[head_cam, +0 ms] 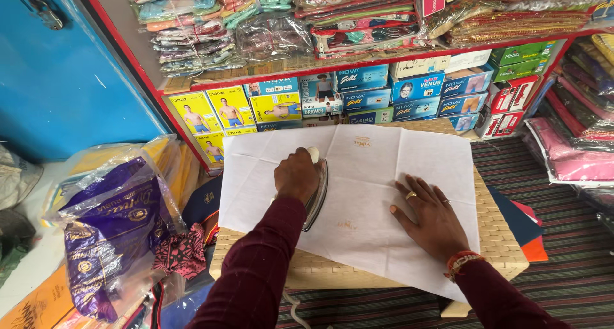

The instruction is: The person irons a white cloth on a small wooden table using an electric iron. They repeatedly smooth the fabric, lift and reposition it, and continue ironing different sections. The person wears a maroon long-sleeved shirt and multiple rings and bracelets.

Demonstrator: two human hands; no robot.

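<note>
the person's left hand (pixel 297 175) is closing its fingers around the handle of a metal iron (pixel 316 192), which is resting sole-down on a white cloth (pixel 377 175) spread over a woven wicker stool (pixel 495 230). the iron's long axis is running away from the person, its pale handle tip poking out just beyond the knuckles and its broad end lying nearer the wrist, in line with the maroon sleeve. the right hand (pixel 430 219) is lying flat on the same cloth, fingers spread open and gripping nothing, palm pressing the fabric down; a ring is showing on one finger and a beaded bangle at the wrist. the iron is sitting to the left of those spread fingertips, near but apart, with a bare strip of cloth between the two hands. most of the uncovered cloth is stretching beyond the fingers of both hands, toward the far edge, and the left hand is the one on the iron while the right is only holding the cloth. a thin cord is hanging below the stool's near edge, under the left forearm. a purple plastic bag (pixel 112 230) is lying well off to the left of the left hand, and stacked boxes (pixel 409 92) are sitting on the shelf beyond the cloth.
</note>
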